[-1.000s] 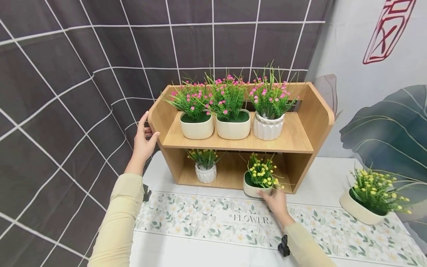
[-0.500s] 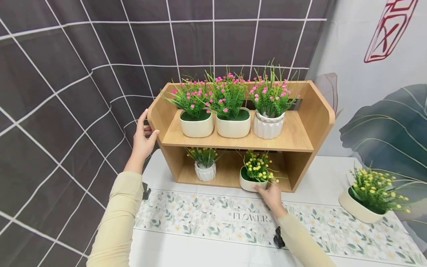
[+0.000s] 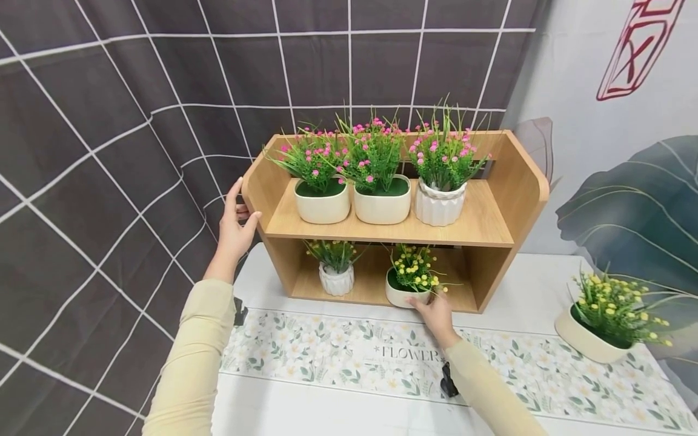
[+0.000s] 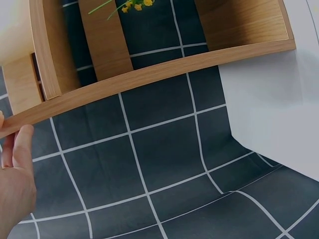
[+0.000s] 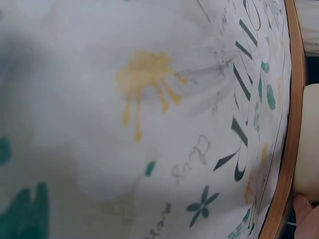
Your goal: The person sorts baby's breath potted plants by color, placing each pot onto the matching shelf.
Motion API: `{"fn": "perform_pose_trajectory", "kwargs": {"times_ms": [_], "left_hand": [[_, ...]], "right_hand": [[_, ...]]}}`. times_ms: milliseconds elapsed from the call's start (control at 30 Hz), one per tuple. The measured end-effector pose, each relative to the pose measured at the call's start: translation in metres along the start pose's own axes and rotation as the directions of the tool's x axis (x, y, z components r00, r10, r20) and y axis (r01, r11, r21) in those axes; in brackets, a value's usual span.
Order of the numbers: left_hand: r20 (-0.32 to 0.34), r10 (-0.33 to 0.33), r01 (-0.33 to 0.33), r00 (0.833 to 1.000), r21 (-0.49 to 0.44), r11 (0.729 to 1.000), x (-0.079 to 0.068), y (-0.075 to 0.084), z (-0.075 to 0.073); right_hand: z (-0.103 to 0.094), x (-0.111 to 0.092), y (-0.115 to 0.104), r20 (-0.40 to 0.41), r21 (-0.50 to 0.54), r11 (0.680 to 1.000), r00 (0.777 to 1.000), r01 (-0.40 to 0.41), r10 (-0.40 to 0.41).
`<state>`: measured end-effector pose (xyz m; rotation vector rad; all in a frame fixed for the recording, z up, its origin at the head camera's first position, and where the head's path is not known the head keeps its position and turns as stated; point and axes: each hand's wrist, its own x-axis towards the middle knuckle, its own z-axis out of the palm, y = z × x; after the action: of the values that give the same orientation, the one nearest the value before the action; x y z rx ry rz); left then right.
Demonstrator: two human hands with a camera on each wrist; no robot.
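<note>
My left hand [image 3: 236,233] grips the left side panel of a two-tier wooden shelf [image 3: 392,240]. In the left wrist view, fingers [image 4: 22,147] lie against the panel's outer face. On the lower tier, my right hand [image 3: 436,312] holds the right end of an oval cream pot [image 3: 402,297] with yellow flowers. Its thumb [image 5: 303,211] is on the pot's front in the right wrist view; the other fingers are mostly hidden behind the flowers. Left of this pot stands a ribbed white pot [image 3: 336,282] with yellow flowers.
The upper tier bears two oval cream pots [image 3: 323,207] and a ribbed white pot [image 3: 439,204], all with pink flowers. Another cream pot of yellow flowers [image 3: 591,339] stands on the table at right. A floral runner [image 3: 338,351] lies before the shelf; a dark checked curtain [image 3: 218,72] hangs behind.
My right hand has moved the yellow-flowered cream pot leftward and farther back onto the lower tier. The left hand has kept its hold on the shelf's side.
</note>
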<state>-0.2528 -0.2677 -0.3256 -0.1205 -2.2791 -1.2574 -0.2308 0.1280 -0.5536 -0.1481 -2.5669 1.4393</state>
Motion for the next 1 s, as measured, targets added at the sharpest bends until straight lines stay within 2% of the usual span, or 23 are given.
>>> {"fn": "perform_pose_trajectory", "kwargs": {"times_ms": [233, 567, 800, 1000], "left_hand": [[0.005, -0.001, 0.001, 1.0, -0.001, 1.0, -0.001, 0.001, 0.0], [-0.003, 0.03, -0.03, 1.0, -0.002, 1.0, 0.001, 0.0, 0.002], [-0.007, 0.028, -0.028, 1.0, -0.003, 1.0, 0.0, -0.001, 0.002], [-0.015, 0.031, -0.031, 0.999, -0.013, 0.999, 0.0, -0.002, 0.001]], "right_hand": [[0.006, 0.004, -0.004, 0.037, -0.01, 0.999, 0.998, -0.048, 0.048], [0.014, 0.007, -0.012, 0.068, 0.063, 0.997, 0.997, -0.034, 0.03], [0.023, 0.008, -0.015, 0.033, 0.038, 0.999, 0.999, 0.009, -0.01], [0.03, 0.01, -0.017, 0.037, 0.046, 0.999, 0.999, 0.017, -0.019]]}}
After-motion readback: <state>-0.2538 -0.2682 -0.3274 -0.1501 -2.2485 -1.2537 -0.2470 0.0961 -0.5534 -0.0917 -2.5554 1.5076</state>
